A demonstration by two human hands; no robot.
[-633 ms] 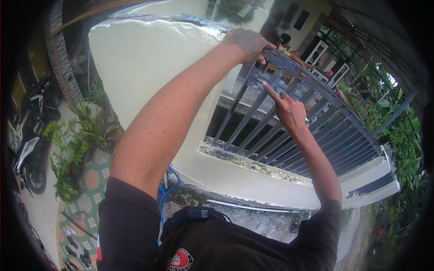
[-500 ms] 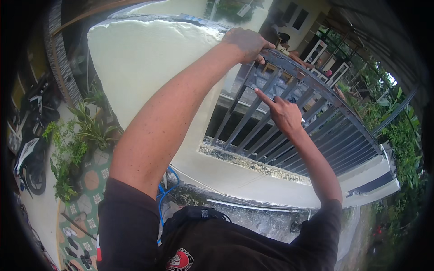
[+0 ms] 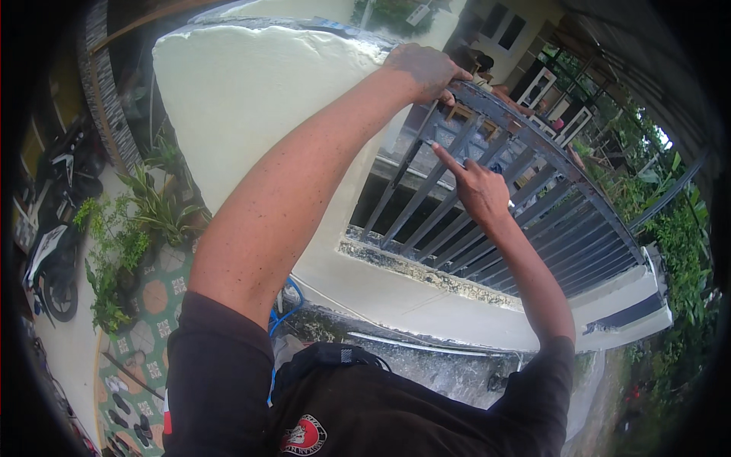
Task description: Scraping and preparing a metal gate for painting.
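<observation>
Hands | left hand (image 3: 425, 70) clasping railing (image 3: 533, 135) | right hand (image 3: 483, 189) gripping slim tool (image 3: 511, 204), forefinger extended

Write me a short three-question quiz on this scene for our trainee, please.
1. True or false: the left hand is at the top left corner of the railing.
2. Which finger of the right hand is stretched out?
3. What colour is the wall left of the railing: A) red, B) pale cream, C) dark blue?

Key: 1. True. 2. The index finger. 3. B.
</observation>
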